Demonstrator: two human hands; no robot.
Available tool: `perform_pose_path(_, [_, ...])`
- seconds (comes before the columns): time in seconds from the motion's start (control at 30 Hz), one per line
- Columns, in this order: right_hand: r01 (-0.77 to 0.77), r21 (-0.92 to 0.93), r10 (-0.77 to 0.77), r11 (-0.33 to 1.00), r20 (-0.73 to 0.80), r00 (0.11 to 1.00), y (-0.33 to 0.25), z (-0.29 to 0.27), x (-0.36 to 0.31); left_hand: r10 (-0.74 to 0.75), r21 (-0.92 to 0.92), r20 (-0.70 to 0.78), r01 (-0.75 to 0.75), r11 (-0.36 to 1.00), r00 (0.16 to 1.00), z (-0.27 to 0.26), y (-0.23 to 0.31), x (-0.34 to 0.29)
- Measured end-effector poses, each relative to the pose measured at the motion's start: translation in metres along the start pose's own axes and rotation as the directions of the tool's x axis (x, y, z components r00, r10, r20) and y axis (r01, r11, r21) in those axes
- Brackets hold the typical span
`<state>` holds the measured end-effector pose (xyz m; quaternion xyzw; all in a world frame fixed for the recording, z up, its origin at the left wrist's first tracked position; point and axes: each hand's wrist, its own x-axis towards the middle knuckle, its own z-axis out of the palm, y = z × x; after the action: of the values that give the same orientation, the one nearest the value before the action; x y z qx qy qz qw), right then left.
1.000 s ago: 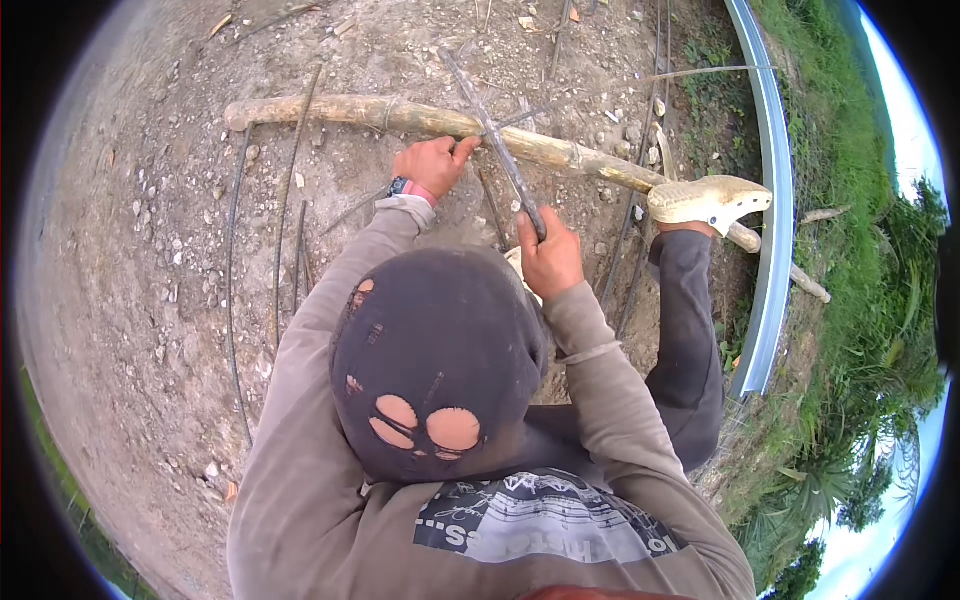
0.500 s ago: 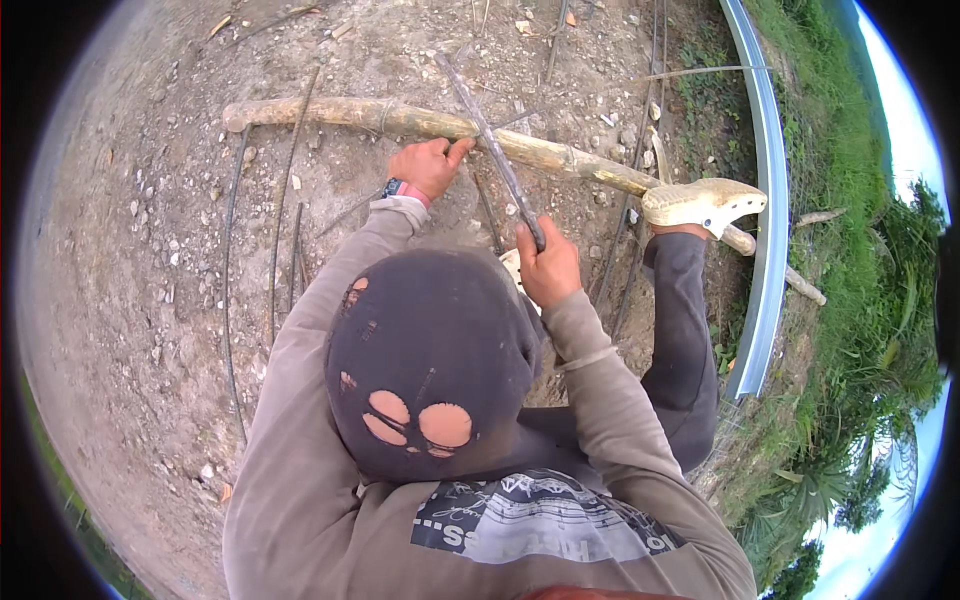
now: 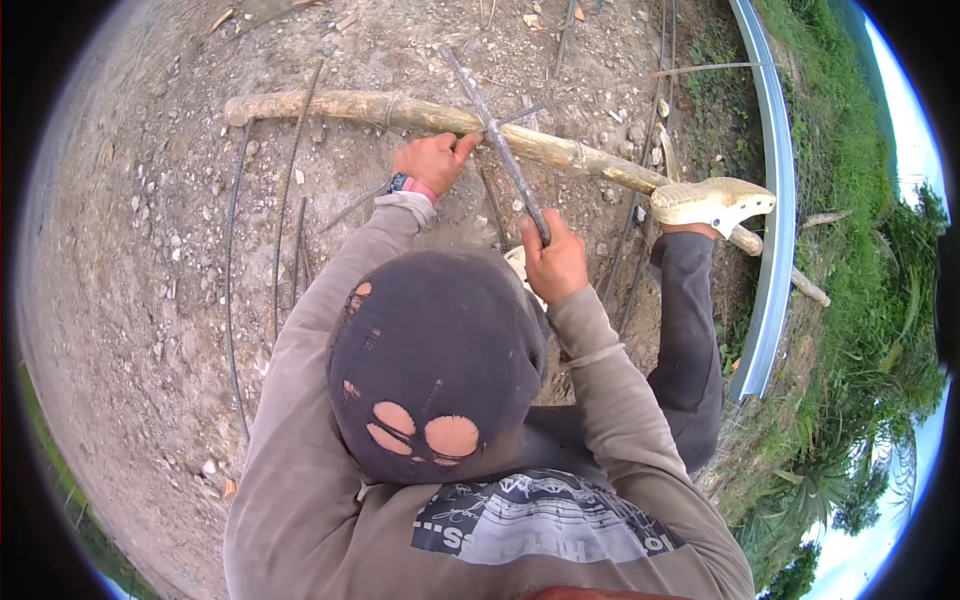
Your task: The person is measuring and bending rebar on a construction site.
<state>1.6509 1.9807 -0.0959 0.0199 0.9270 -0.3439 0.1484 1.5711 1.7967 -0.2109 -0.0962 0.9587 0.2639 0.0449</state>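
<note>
My left hand is closed around a thin steel rod, pinching it beside a wooden pole. The rod slants across the pole, and its far end shows beyond it. In my right hand is a longer, thicker dark metal bar, gripped at its near end. The bar points away and to the left, crossing over the pole just right of my left fingers. I cannot tell whether bar and rod are joined where they cross. My right foot, in a pale clog, rests on the pole's right part.
My bent knee, in torn dark trousers, fills the middle. Several steel rods lie on the stony dirt left and right. A galvanised metal channel runs along the right, with grass beyond.
The whole view has shifted slightly to the right. Both hands, the bar and the rod keep nearly the same places against the pole.
</note>
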Motion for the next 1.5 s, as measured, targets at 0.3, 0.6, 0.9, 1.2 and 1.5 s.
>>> perform_pose_path(0.3, [0.02, -0.034, -0.021, 0.999, -0.039, 0.999, 0.001, 0.0, 0.021, -0.034, -0.01, 0.093, 0.035, 0.999, 0.995, -0.009, 0.018, -0.003])
perform_pose_path(0.6, [-0.03, 0.045, 0.029, 0.999, 0.03, 0.999, 0.012, -0.054, -0.081, -0.019, 0.002, 0.063, 0.019, 1.0, 0.998, -0.022, 0.005, -0.001])
perform_pose_path(0.9, [0.025, -0.011, -0.025, 1.0, -0.028, 0.999, -0.024, 0.009, 0.051, -0.03, -0.036, 0.074, 0.033, 0.999, 0.997, -0.009, 0.007, -0.002])
perform_pose_path(1.2, [-0.038, 0.061, 0.037, 0.997, 0.016, 0.999, 0.005, -0.051, -0.076, -0.043, -0.011, 0.076, 0.044, 0.999, 0.996, -0.021, 0.0, -0.003])
perform_pose_path(1.5, [0.004, -0.018, -0.004, 1.0, 0.033, 0.999, 0.0, -0.006, 0.007, -0.062, 0.004, 0.066, 0.062, 0.998, 0.996, -0.006, -0.013, 0.006])
